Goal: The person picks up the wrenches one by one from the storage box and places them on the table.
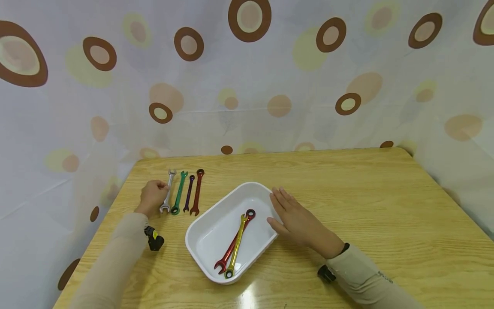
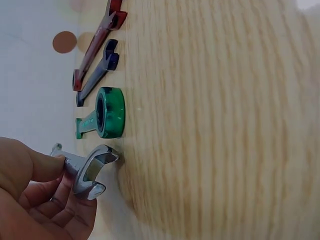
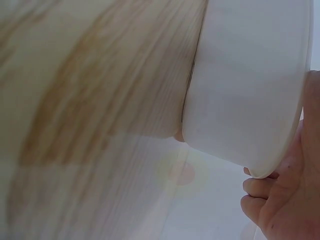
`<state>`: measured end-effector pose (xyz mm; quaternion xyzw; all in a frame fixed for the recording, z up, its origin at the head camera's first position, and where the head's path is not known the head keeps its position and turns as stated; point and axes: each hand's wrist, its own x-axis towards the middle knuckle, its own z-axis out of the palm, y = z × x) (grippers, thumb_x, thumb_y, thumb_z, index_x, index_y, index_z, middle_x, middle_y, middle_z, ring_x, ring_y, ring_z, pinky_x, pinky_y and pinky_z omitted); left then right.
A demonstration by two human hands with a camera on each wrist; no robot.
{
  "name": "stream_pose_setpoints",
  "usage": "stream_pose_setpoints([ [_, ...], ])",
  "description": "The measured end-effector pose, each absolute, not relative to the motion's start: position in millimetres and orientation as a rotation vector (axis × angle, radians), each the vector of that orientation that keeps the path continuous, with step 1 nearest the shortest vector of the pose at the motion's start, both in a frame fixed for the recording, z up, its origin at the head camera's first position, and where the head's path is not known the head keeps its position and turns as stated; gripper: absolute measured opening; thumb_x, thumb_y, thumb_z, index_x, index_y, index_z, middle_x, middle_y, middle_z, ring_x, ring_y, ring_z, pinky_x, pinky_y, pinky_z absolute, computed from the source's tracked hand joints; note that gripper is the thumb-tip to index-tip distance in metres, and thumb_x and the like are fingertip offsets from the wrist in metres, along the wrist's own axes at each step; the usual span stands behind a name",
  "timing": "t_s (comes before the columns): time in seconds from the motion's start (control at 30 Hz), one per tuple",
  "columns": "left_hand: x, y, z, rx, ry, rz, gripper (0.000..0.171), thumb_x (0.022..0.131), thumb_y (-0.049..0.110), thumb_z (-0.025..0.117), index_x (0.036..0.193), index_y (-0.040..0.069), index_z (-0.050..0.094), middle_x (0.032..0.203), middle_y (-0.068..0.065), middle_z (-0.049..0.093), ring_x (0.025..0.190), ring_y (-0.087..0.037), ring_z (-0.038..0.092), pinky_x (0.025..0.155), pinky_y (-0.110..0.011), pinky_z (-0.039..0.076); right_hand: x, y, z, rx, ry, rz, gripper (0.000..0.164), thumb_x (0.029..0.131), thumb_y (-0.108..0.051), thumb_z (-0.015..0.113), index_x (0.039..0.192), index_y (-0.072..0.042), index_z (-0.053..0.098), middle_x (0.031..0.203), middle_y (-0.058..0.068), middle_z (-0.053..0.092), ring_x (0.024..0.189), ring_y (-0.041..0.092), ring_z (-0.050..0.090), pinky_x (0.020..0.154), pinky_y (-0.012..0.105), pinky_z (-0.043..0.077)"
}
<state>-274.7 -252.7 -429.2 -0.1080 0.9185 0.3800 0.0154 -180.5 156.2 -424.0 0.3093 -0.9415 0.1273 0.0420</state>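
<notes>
At the table's left, my left hand (image 1: 152, 198) pinches a silver open-end wrench (image 1: 168, 192) between thumb and fingers. The left wrist view shows its forked end (image 2: 90, 172) close over the wood. Beside it lie a green wrench (image 1: 179, 194), a purple wrench (image 1: 189, 194) and a dark red wrench (image 1: 198, 193), in a row. My right hand (image 1: 299, 221) lies with straight fingers at the right rim of a white plastic basin (image 1: 208, 238). Inside the basin, a yellow wrench (image 1: 238, 246) crosses over a red wrench (image 1: 230, 249).
The light wood table (image 1: 366, 201) extends far to the right of the basin. A patterned white curtain (image 1: 216, 86) hangs behind the table's far edge and along its sides. Each wrist wears a small black camera (image 1: 155, 241).
</notes>
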Motion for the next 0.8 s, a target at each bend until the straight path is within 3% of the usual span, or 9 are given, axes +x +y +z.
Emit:
stream_pose_setpoints([
  [0.17, -277.2, -254.8, -435.6, -0.356, 2.875, 1.079, 0.030, 0.098, 0.017, 0.048, 0.109, -0.007, 0.061, 0.101, -0.021, 0.061, 0.074, -0.020, 0.055, 0.057, -0.027, 0.044, -180.3, 155.9, -424.8, 0.943, -2.893, 0.388, 0.066, 0.101, -0.038, 0.042, 0.146, 0.008, 0.027, 0.155, 0.023, 0.020, 0.144, 0.037, 0.015, 0.114, 0.049, 0.021],
  [0.6, -281.1, -254.4, -436.5, -0.379, 2.937, 0.946, 0.024, 0.092, 0.014, 0.051, 0.091, -0.005, 0.066, 0.074, -0.013, 0.062, 0.055, -0.017, 0.054, 0.044, -0.028, 0.044, -178.6, 155.7, -424.2, 0.931, -2.880, 0.390, 0.067, 0.100, -0.038, 0.044, 0.145, 0.009, 0.029, 0.154, 0.024, 0.021, 0.144, 0.037, 0.016, 0.114, 0.049, 0.021],
  [0.8, -277.6, -250.2, -430.1, -0.323, 2.962, 0.881, 0.023, 0.089, 0.010, 0.050, 0.074, -0.002, 0.062, 0.062, -0.010, 0.059, 0.046, -0.016, 0.050, 0.040, -0.028, 0.041, -179.5, 156.1, -425.5, 0.930, -2.890, 0.389, 0.067, 0.101, -0.039, 0.043, 0.146, 0.008, 0.028, 0.155, 0.023, 0.020, 0.144, 0.037, 0.015, 0.114, 0.049, 0.021],
])
